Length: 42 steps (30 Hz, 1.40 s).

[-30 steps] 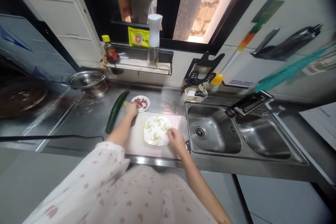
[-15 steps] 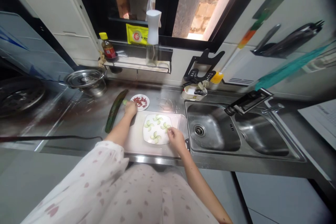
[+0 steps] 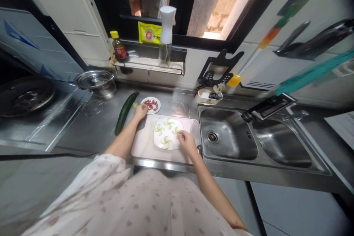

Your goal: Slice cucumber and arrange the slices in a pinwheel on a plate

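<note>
My left hand [image 3: 141,111] is at the left rim of a small white plate [image 3: 157,109] of chopped red pieces [image 3: 151,104]. Its fingers are closed; anything between them is too small to make out. At the right edge of a squarish white plate [image 3: 166,131], my right hand [image 3: 187,143] has its fingertips pinched on a pale green cucumber slice [image 3: 176,130]. Several curved slices form pinwheels on that plate, which rests on a pale cutting board [image 3: 142,143]. A whole cucumber [image 3: 125,113] and a small green end piece [image 3: 135,104] lie left of the small plate.
A double steel sink [image 3: 228,136] with a black faucet [image 3: 265,107] is on the right. At the back left stands a lidded steel pot [image 3: 96,83]. A shelf [image 3: 149,67] under the window holds a sauce bottle [image 3: 119,47] and a spray bottle [image 3: 166,33]. A utensil holder [image 3: 208,97] stands behind the sink.
My left hand has shifted slightly toward the plate of red pieces, uncovering the green end piece. My right hand stays at the same pinwheel. The whole view has moved a little.
</note>
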Motion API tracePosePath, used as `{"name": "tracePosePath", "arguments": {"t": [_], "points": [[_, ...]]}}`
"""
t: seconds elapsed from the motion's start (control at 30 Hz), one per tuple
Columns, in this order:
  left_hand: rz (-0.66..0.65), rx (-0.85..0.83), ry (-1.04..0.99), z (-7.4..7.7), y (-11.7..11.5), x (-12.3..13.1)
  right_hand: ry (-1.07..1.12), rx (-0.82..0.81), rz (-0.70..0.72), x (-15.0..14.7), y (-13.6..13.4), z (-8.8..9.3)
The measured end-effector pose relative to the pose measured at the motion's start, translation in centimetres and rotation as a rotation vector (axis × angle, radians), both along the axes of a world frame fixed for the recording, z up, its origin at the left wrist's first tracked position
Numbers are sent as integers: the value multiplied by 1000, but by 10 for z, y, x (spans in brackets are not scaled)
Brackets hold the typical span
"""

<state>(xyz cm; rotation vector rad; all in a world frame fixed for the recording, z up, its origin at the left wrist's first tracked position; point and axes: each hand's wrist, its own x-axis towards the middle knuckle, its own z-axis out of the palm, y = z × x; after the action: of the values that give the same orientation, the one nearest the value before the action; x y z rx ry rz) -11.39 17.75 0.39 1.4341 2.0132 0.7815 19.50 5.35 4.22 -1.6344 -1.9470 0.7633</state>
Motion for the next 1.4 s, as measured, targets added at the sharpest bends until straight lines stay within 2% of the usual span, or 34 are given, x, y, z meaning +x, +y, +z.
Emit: {"name": "tracePosePath", "arguments": {"t": [0.17, 0.23, 0.37, 0.5, 0.67, 0.77, 0.9, 1.0, 1.17, 1.4], "points": [[-95, 12, 4, 2, -1, -1, 6, -1, 7, -2, 1, -3], [-93, 27, -38, 5, -2, 1, 17, 0, 9, -4, 2, -3], [-97, 69, -214, 12, -8, 17, 13, 8, 14, -10, 10, 2], [-239, 90, -348, 21, -19, 40, 3, 59, 43, -21, 32, 14], [-445, 130, -270, 40, -35, 62, -53, 148, 172, -37, 65, 40], [-554, 156, -215, 55, -41, 69, -156, 142, 252, -43, 77, 52], [-637, 134, -178, 71, -46, 74, -250, 131, 357, -45, 82, 55], [-669, 129, -165, 77, -49, 76, -252, 146, 416, -44, 83, 53], [-694, 114, -152, 79, -51, 77, -276, 138, 429, -46, 84, 51], [-716, 130, -163, 69, -48, 78, -291, 115, 433, -48, 84, 47]]}}
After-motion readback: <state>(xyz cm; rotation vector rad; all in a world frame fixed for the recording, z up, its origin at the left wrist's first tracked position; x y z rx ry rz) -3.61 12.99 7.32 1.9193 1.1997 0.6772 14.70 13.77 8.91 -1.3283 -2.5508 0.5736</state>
